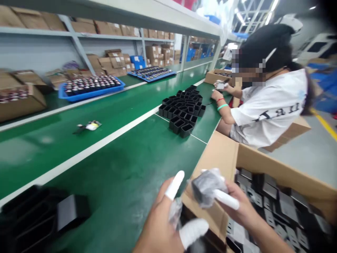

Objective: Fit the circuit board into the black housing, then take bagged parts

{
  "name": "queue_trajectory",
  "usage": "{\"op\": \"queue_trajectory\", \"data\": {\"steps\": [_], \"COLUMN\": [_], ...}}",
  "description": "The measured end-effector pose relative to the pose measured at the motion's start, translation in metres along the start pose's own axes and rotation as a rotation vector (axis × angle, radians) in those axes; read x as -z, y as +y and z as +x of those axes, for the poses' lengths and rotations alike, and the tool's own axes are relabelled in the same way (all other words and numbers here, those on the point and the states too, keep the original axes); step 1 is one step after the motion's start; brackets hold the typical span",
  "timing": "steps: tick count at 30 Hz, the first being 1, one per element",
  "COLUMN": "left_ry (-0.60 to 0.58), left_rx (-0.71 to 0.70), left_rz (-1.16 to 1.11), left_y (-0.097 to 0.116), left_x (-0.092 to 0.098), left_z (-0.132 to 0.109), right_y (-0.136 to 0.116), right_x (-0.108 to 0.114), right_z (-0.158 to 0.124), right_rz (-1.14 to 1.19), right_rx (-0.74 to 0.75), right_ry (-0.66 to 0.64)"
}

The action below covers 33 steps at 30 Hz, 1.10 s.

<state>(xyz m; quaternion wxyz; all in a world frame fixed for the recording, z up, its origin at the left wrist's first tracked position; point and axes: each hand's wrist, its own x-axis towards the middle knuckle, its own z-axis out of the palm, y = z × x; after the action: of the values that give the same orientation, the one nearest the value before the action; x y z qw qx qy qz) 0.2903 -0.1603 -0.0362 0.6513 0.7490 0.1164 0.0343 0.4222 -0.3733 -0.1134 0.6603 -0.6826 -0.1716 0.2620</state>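
Plastic wrap covers a small dark part [206, 185] pinched in the right hand [238, 205], held above the near flap of the open cardboard box [263, 161]. The left hand [168, 225], wearing white finger cots, sits just left of it, fingers loosely spread, clutching a scrap of clear film [175, 212]. Beyond, black housings [183, 109] crowd the green bench [118, 175] beside a seated co-worker [268, 105].

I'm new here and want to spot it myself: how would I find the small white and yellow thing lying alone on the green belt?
Start at the long green belt that runs past the shelves. Left of the heap of black cases, in front of the blue tray, lies the small white and yellow thing. It is pale and lies by itself, while everything near it is black and sits in groups.
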Motion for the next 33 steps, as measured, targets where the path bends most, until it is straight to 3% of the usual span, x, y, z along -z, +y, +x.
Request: {"op": "queue_trajectory", "data": {"steps": [2, 4, 7, 9, 12, 17, 23, 28, 33], "left_ry": [-0.002, 0.135, 0.422, 0.522, 0.559, 0.402, 0.419, 0.450, 0.520], "left_rx": [-0.084, -0.188, -0.227, -0.220, -0.237, -0.122, 0.128, 0.242, 0.308], "left_rz": [0.029, 0.138, 0.263, 0.298, 0.366, 0.448, 0.548, 0.581, 0.531], "left_y": [-0.003, -0.009, -0.019, -0.021, -0.015, 0.001, 0.002, -0.015, -0.027], "left_x": [0.006, 0.018, 0.039, 0.051, 0.066, 0.096, 0.125, 0.117, 0.104], "left_z": [0.008, 0.010, 0.004, -0.003, -0.012, -0.016, -0.025, -0.037, -0.041], "right_y": [-0.005, -0.012, -0.020, -0.022, -0.023, -0.024, -0.024, -0.024, -0.021], "right_x": [-0.052, -0.092, -0.129, -0.145, -0.166, -0.197, -0.214, -0.222, -0.241], "right_z": [0.015, 0.024, 0.033, 0.037, 0.041, 0.039, 0.046, 0.069, 0.072], "right_rz": [0.213, 0.400, 0.628, 0.712, 0.755, 0.718, 0.504, 0.363, 0.370], "right_rx": [-0.057, -0.138, -0.262, -0.329, -0.401, -0.448, -0.233, -0.080, -0.203], "right_ry": [-0.151, -0.253, -0.343, -0.395, -0.460, -0.467, -0.260, -0.153, -0.134]}}
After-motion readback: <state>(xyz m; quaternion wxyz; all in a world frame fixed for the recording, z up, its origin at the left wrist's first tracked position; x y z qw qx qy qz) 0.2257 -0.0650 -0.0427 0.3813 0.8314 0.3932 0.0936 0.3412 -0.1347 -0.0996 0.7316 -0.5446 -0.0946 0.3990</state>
